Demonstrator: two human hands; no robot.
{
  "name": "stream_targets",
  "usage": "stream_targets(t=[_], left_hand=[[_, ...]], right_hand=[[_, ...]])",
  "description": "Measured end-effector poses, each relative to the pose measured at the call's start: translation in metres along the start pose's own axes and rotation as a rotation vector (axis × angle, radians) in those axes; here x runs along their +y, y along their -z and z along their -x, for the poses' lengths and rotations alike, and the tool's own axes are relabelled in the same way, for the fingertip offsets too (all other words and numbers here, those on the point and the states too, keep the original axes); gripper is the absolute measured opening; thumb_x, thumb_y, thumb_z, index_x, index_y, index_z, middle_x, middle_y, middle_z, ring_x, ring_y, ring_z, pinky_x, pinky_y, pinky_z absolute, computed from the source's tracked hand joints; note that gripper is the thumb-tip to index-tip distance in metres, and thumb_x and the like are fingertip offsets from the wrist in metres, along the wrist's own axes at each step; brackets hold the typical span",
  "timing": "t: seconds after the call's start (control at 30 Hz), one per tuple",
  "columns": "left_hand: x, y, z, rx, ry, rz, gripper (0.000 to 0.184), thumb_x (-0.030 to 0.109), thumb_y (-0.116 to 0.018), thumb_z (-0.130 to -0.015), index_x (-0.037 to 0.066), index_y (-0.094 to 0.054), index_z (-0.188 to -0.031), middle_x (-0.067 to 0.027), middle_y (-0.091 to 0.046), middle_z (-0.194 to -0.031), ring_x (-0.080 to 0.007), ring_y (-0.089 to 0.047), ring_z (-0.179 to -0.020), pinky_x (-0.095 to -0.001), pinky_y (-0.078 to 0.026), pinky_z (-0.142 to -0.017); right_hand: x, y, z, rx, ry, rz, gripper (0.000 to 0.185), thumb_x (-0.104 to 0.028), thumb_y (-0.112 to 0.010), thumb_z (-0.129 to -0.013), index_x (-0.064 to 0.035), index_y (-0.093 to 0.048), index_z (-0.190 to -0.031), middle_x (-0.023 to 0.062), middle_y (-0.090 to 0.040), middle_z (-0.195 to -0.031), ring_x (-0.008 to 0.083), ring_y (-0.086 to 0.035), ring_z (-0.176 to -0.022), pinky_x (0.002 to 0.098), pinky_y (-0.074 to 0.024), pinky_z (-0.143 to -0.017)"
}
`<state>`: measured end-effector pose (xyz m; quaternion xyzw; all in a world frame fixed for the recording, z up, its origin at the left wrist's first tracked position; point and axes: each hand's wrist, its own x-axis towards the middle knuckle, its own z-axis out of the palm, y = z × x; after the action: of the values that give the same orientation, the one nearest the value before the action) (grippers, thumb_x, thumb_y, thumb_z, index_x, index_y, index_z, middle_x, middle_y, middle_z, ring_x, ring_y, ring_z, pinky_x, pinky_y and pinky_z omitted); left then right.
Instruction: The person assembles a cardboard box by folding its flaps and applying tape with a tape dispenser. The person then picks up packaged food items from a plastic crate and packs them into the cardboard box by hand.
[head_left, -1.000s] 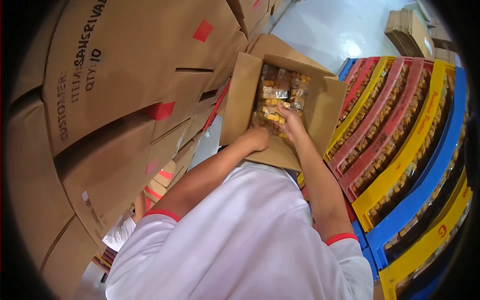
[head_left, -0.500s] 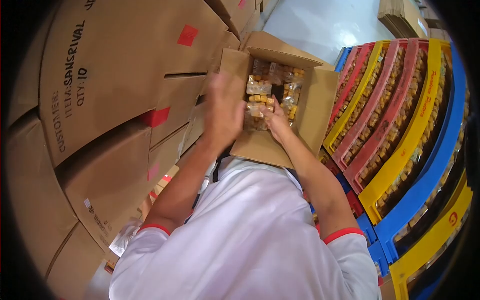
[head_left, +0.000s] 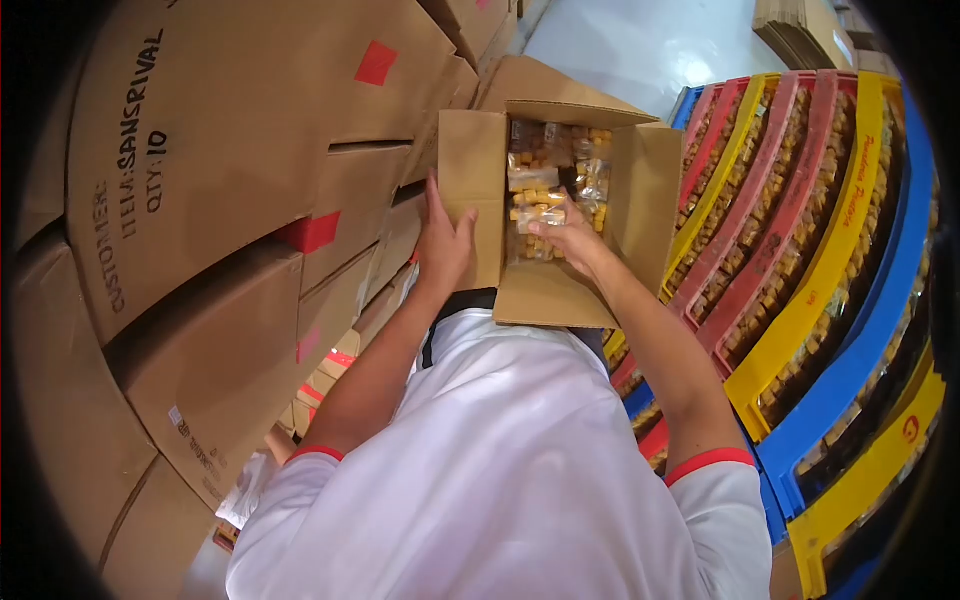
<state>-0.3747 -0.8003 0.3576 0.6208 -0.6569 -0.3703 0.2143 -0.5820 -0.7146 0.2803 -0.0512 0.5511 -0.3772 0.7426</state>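
An open cardboard box (head_left: pixel 545 302) stands in front of me, its flaps folded outward. Inside lie several clear plastic packs (head_left: pixel 594 178) of small yellow-brown pieces. My right hand (head_left: pixel 572 240) reaches into the box, its fingers closed on one clear pack (head_left: pixel 540 197) of these pieces near the middle; part of the pack is hidden by the fingers. At the box's left flap (head_left: pixel 472 160) is my left hand (head_left: pixel 445 245), fingers stretched upward along the flap's outer edge and thumb apart, touching the flap.
Large closed cartons (head_left: pixel 240 120) with handwriting and red stickers are stacked along the left. On the right, a stack of red, yellow and blue crates (head_left: pixel 835 285) holds many similar packs. Flattened cardboard (head_left: pixel 800 35) sits on the floor (head_left: pixel 640 45) at the back.
My left hand has come down and is now still beside the left flap; before, it was blurred by motion. The box has shifted slightly right. My right hand stays on the pack.
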Motion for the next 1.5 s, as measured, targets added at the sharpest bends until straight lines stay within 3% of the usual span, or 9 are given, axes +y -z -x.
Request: stream_targets(t=[0.13, 0.2, 0.27, 0.57, 0.8, 0.9, 1.07, 1.33, 1.5], left_hand=[[0.046, 0.024, 0.007, -0.016, -0.710, -0.221, 0.053, 0.017, -0.065, -0.096, 0.000, -0.050, -0.144, -0.0275, -0.059, -0.136, -0.0398, -0.056, -0.128, -0.0419, -0.043, -0.109], [0.064, 0.009, 0.017, -0.857, -0.082, -0.194, 0.045, 0.023, -0.065, -0.097, -0.002, -0.059, -0.134, -0.0298, -0.062, -0.130, -0.0416, -0.058, -0.126, -0.0430, -0.046, -0.106], [0.033, -0.030, 0.024, -1.111, 0.035, -0.419, 0.040, 0.027, -0.062, -0.098, -0.004, -0.067, -0.122, -0.0305, -0.067, -0.120, -0.0419, -0.064, -0.116, -0.0455, -0.049, -0.099], [0.012, -0.079, 0.027, -0.855, 0.757, 0.071, 0.044, 0.019, -0.060, -0.091, -0.010, -0.065, -0.124, -0.0264, -0.067, -0.126, -0.0354, -0.064, -0.120, -0.0418, -0.049, -0.096], [-0.052, -0.127, 0.034, -0.551, 0.493, -0.299, 0.044, 0.018, -0.053, -0.094, -0.009, -0.063, -0.127, -0.0326, -0.063, -0.131, -0.0410, -0.063, -0.123, -0.0453, -0.050, -0.103], [-0.055, -0.132, 0.022, -0.801, 0.407, -0.486, 0.046, 0.024, -0.053, -0.096, -0.002, -0.061, -0.133, -0.0290, -0.061, -0.136, -0.0395, -0.059, -0.128, -0.0453, -0.048, -0.105], [-0.066, -0.148, 0.030, -0.543, 0.354, -0.431, 0.042, 0.031, -0.052, -0.099, 0.016, -0.064, -0.136, -0.0163, -0.064, -0.137, -0.0369, -0.061, -0.126, -0.0458, -0.050, -0.103], [-0.074, -0.150, 0.025, -0.531, 0.517, -0.387, 0.045, 0.034, -0.047, -0.101, 0.010, -0.064, -0.136, -0.0195, -0.063, -0.138, -0.0367, -0.061, -0.127, -0.0463, -0.050, -0.104], [-0.063, -0.135, 0.028, -0.690, 0.239, -0.637, 0.045, 0.034, -0.050, -0.100, 0.009, -0.065, -0.134, -0.0188, -0.064, -0.136, -0.0346, -0.064, -0.124, -0.0463, -0.052, -0.102]], right_hand=[[0.010, 0.006, -0.016, -0.034, 0.040, -0.019, 0.117, -0.015, -0.081, -0.088, -0.0100, 0.008, -0.165, 0.0159, -0.055, -0.144, 0.0255, -0.062, -0.118, 0.0388, -0.0511, -0.096], [-0.013, 0.002, -0.004, -0.015, -0.020, -0.117, 0.113, -0.014, -0.079, -0.089, -0.0100, 0.006, -0.165, 0.0156, -0.053, -0.147, 0.0255, -0.058, -0.124, 0.0397, -0.0489, -0.100], [-0.006, 0.008, -0.013, 0.007, -0.002, -0.105, 0.111, -0.011, -0.078, -0.089, -0.0108, 0.003, -0.165, 0.0172, -0.048, -0.151, 0.0254, -0.054, -0.130, 0.0429, -0.0444, -0.106], [0.007, 0.006, -0.012, 0.029, 0.002, -0.136, 0.110, -0.011, -0.079, -0.087, -0.0146, -0.003, -0.166, 0.0158, -0.044, -0.153, 0.0256, -0.053, -0.130, 0.0427, -0.0420, -0.109], [0.006, 0.000, -0.010, 0.052, 0.063, -0.154, 0.100, -0.006, -0.072, -0.092, -0.0151, -0.006, -0.166, 0.0128, -0.050, -0.147, 0.0214, -0.056, -0.122, 0.0390, -0.0478, -0.100], [0.002, -0.007, -0.003, 0.069, 0.062, -0.177, 0.098, -0.007, -0.071, -0.092, -0.0158, -0.007, -0.166, 0.0145, -0.047, -0.151, 0.0244, -0.052, -0.131, 0.0429, -0.0438, -0.107], [0.004, -0.008, -0.002, 0.073, 0.077, -0.199, 0.094, -0.009, -0.070, -0.093, -0.0169, -0.011, -0.166, 0.0139, -0.043, -0.156, 0.0256, -0.049, -0.136, 0.0462, -0.0392, -0.112], [0.011, -0.011, 0.002, 0.048, 0.138, -0.237, 0.085, -0.010, -0.067, -0.096, -0.0191, -0.017, -0.165, 0.0107, -0.040, -0.159, 0.0253, -0.048, -0.136, 0.0462, -0.0403, -0.111], [0.017, -0.009, 0.007, 0.034, 0.147, -0.250, 0.082, -0.010, -0.066, -0.097, -0.0204, -0.021, -0.164, 0.0097, -0.036, -0.162, 0.0251, -0.046, -0.138, 0.0466, -0.0399, -0.111]])
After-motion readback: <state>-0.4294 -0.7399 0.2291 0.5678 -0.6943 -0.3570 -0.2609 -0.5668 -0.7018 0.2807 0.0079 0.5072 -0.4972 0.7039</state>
